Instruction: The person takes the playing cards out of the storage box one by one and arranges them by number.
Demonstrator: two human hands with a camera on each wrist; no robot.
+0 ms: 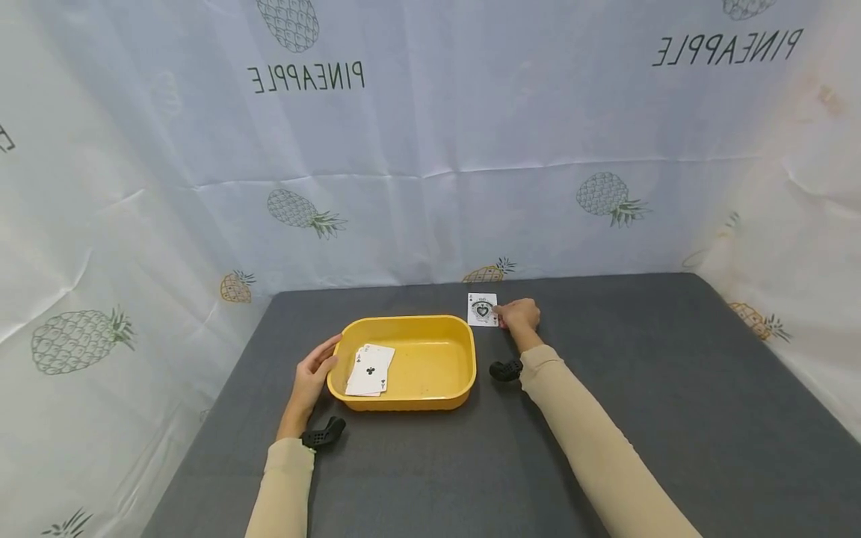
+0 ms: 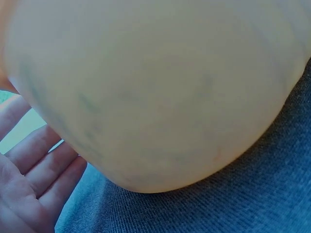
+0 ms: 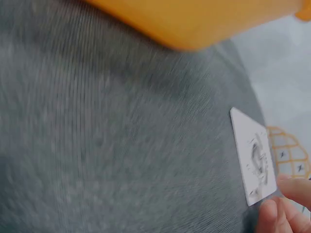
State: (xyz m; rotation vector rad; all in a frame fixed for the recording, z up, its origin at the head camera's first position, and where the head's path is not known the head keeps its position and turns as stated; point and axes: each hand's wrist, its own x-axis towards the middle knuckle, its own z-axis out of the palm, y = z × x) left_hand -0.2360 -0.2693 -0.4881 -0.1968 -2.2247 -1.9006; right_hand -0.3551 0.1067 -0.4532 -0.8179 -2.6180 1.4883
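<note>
A yellow plastic basin (image 1: 430,403) stands on the dark table, with a few playing cards (image 1: 370,371) lying at its left end, an ace of clubs on top. My left hand (image 1: 315,373) holds the basin's left rim, thumb over the edge and fingers along the outer wall. In the left wrist view these fingers (image 2: 46,162) are fairly straight beside the basin's side (image 2: 160,121). Beyond the basin's back right corner is an ornate ace of spades (image 1: 481,308). My right hand (image 1: 521,314) pinches its right edge with thumb and index finger (image 3: 294,190).
Dark ribbed cloth covers the table (image 1: 646,388). A white curtain (image 1: 430,217) with pineapple prints hangs behind it and along both sides. Black wrist cameras (image 1: 324,433) sit on both wrists, the right one close to the basin's right side.
</note>
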